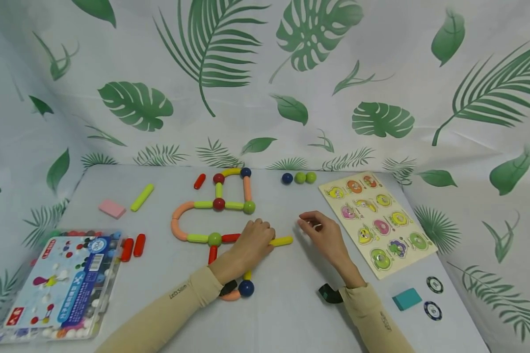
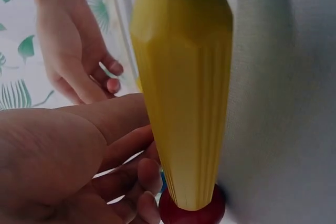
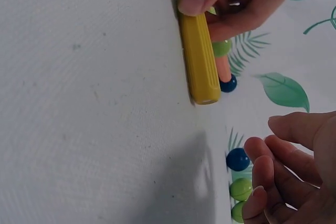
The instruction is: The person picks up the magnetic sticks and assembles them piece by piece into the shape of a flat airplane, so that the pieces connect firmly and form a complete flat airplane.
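My left hand (image 1: pixel 252 244) pinches a yellow magnetic stick (image 1: pixel 283 241) by its end, low over the table; in the right wrist view the thumb lies on the stick (image 3: pixel 200 59). Under and beyond this hand lies a figure of sticks and balls, with a green ball (image 1: pixel 214 239), red stick (image 1: pixel 231 238) and blue ball (image 1: pixel 246 288). The hand and forearm hide part of it. A yellow stick (image 2: pixel 181 93) of the figure fills the left wrist view. To the right, my right hand (image 1: pixel 324 238) hovers with loosely bent fingers and holds nothing.
At left lies a box of pieces (image 1: pixel 57 284), beside two red sticks (image 1: pixel 133 247), a pink block (image 1: pixel 112 208) and a lime stick (image 1: pixel 142 197). Loose balls (image 1: pixel 300 177) sit at the back. A fruit puzzle board (image 1: pixel 342 215), teal block (image 1: pixel 407 299) and two chips (image 1: pixel 433 310) lie right.
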Demonstrator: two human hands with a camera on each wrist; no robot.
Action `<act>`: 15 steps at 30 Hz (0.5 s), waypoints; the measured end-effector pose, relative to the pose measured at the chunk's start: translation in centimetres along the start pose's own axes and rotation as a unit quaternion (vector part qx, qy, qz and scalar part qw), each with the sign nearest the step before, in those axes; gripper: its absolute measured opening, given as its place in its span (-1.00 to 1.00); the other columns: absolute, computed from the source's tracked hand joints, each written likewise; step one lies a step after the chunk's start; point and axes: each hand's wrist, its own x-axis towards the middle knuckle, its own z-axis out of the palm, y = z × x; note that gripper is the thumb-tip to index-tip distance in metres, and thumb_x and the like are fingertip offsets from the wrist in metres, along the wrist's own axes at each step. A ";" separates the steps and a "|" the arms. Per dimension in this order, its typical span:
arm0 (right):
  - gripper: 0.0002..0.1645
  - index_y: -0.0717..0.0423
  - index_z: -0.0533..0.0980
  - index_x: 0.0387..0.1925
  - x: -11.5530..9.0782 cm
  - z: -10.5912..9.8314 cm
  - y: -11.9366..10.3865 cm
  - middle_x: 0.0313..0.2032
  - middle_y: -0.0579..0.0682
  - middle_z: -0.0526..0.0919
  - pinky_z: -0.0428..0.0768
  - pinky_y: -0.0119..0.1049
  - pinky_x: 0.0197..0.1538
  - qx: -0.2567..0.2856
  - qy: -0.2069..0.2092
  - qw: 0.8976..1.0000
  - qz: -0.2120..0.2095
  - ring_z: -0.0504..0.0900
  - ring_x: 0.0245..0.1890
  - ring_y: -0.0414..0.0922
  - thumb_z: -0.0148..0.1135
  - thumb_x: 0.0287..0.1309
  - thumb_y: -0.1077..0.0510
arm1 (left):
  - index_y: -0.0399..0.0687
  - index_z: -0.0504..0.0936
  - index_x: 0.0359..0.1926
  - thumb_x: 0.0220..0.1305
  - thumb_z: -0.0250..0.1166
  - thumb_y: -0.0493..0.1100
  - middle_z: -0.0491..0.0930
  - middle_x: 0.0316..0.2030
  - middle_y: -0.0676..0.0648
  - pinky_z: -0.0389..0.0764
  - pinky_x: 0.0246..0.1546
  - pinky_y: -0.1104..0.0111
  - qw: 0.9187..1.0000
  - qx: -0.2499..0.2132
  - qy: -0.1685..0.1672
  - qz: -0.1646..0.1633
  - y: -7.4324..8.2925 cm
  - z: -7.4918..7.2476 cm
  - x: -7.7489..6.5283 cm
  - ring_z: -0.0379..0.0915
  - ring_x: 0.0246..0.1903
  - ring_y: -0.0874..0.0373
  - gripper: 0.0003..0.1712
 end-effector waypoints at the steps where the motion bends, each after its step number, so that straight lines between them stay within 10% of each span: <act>1: -0.74 0.01 0.65 -0.04 0.0 0.0 0.0 -0.21 -0.07 0.72 0.53 -0.44 -0.16 0.000 0.001 1.000 -0.001 0.60 -0.19 -0.16 0.29 0.36 -0.03 | -0.09 0.73 -0.15 0.29 0.43 -0.10 0.66 -0.24 -0.02 0.38 -0.19 0.37 1.000 -0.005 -0.002 -0.001 0.0 0.0 0.0 0.45 -0.22 0.11 -0.81; 7: -0.74 0.01 0.66 -0.05 -0.2 0.3 0.0 -0.22 -0.07 0.71 0.52 -0.45 -0.18 0.004 -0.001 1.000 -0.005 0.59 -0.21 -0.16 0.31 0.35 -0.02 | -0.14 0.74 -0.03 0.30 0.42 -0.06 0.68 -0.15 -0.05 0.47 -0.03 0.28 0.998 -0.060 0.000 -0.013 -0.9 -0.8 -0.6 0.46 -0.13 0.08 -0.69; 15: -0.75 0.06 0.66 -0.04 -0.9 0.7 -0.2 -0.25 -0.10 0.70 0.49 -0.47 -0.25 0.033 -0.029 0.998 -0.040 0.55 -0.25 -0.14 0.36 0.31 0.06 | -0.24 0.75 -0.10 0.26 0.45 -0.14 0.71 -0.22 -0.12 0.55 -0.02 0.17 0.983 -0.121 0.124 -0.054 -5.3 -3.5 -3.5 0.53 -0.15 0.01 -0.73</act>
